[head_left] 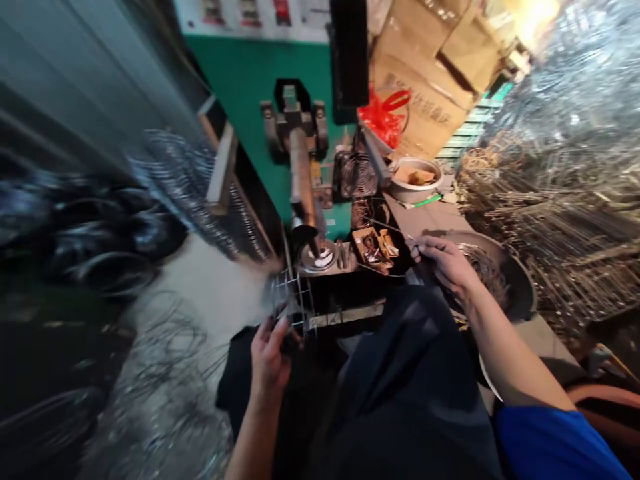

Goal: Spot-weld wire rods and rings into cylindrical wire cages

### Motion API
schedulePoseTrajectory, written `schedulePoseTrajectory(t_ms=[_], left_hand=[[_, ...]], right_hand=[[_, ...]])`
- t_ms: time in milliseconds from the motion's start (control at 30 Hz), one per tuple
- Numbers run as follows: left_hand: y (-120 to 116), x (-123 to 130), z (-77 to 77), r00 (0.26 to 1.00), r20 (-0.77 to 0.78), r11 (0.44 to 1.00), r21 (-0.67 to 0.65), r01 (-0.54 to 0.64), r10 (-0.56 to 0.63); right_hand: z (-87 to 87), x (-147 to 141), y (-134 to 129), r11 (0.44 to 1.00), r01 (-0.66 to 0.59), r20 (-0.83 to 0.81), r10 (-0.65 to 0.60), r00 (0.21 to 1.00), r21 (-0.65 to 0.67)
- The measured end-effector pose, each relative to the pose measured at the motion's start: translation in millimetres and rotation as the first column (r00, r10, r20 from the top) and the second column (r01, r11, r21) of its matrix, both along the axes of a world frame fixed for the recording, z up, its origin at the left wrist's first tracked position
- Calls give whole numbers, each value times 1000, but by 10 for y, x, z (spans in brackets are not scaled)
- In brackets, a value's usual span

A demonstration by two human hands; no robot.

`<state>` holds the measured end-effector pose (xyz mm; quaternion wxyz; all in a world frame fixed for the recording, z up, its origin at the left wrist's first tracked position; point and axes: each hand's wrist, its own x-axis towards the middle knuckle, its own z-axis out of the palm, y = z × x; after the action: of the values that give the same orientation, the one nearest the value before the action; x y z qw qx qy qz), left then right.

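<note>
At the far centre stands the machine [235, 107], its cylindrical arm [302, 175] reaching nearer above a round base [304, 261], with an open box [358, 237] of small parts just right of that base, and the left hand [273, 343] beside a wire frame [303, 293] at the near left. Farther right, a bowl [417, 194] sits on the bench [421, 217] before a carton [425, 110], while the right hand [445, 263], a thin wire [388, 227] at its fingertips, lies between the box and a basin [523, 283] holding wires, left of a wire heap [575, 227].
</note>
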<state>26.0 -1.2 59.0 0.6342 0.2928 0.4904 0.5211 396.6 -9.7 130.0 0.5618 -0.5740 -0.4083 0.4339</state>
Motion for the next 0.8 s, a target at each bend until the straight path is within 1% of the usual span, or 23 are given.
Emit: schedulePoseTrajectory(t_ms=[100,167,233,300,433,600,800], left_hand=[[-2,3,44,999,43,1000,29,12,-14],[-10,-11,50,998,61,999,41,17,-20],[-19,-29,41,997,72,999,49,24,-27],[-29,-41,29,996,80,998,57,28,-33],[-38,-32,23,996,75,997,60,41,-46],[-7,31,-22,998,36,997,44,58,-59],[102,173,-115,999,-7,996,82,41,-41]], right_hand=[[-312,-389,125,999,-49,-77,48,996,-18],[-516,-596,158,999,-34,-89,33,995,-1],[-671,-761,159,999,-4,-47,6,999,36],[-762,-882,146,998,5,24,-7,1000,66],[-806,-1001,128,996,-23,102,14,995,85],[-803,-996,151,995,-42,150,28,988,91],[-845,-1027,324,992,-79,187,59,981,100]])
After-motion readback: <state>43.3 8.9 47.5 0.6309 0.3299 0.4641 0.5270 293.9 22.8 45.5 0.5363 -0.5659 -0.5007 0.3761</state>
